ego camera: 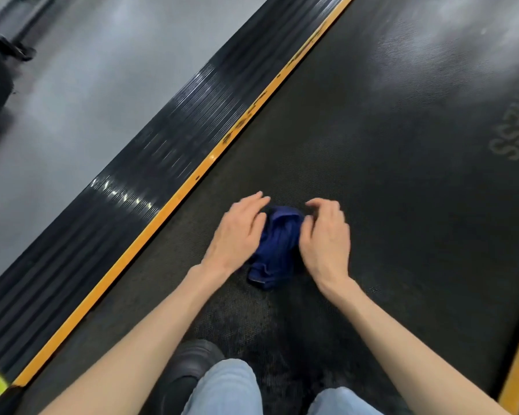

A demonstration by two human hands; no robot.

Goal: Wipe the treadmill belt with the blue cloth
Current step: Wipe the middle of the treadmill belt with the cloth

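The blue cloth (277, 245) lies bunched on the treadmill belt (387, 145), right of the belt's orange edge stripe (168, 205) and ahead of the person's black shoe (189, 366). The left hand (237, 233) rests against the cloth's left side with fingers stretched out flat. The right hand (327, 238) sits on the cloth's right side, fingers curled, seemingly pinching the fabric's far end, though motion blur makes that grip hard to confirm. Left of the stripe runs the ribbed side rail (126, 187).
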